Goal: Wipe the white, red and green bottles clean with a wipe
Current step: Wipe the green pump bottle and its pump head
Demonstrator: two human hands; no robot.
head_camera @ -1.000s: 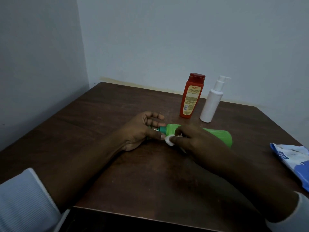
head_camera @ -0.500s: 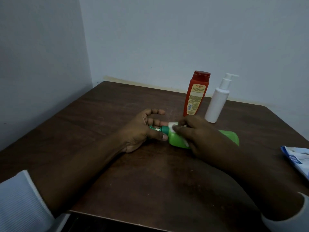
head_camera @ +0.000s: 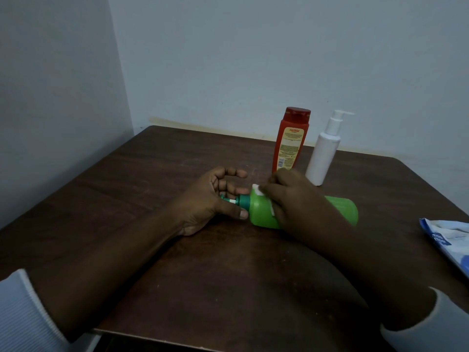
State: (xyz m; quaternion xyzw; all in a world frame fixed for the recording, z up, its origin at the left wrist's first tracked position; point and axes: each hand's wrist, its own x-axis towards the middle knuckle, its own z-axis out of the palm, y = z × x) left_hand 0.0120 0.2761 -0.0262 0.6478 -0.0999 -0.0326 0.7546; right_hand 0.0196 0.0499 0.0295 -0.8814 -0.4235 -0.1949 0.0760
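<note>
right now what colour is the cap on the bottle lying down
Dark teal pump cap, seen in the head view.

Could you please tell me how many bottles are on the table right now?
3. The green bottle lies on its side, partly under the right hand; the red bottle stands upright behind it; the white pump bottle stands right of the red one. None seems hidden.

Centre: a green plastic bottle (head_camera: 341,210) lay crosswise, the left hand (head_camera: 208,201) gripping its pump and the right hand (head_camera: 291,199) pressing a white wipe (head_camera: 256,189) on it.
12 to 1 o'clock: a red plastic bottle (head_camera: 291,138) and a white pump bottle (head_camera: 323,153) stood close together.
3 o'clock: a blue-and-white wipes packet (head_camera: 451,240) lay at the edge.
9 to 11 o'clock: the bare brown wooden tabletop (head_camera: 152,186) showed.
</note>
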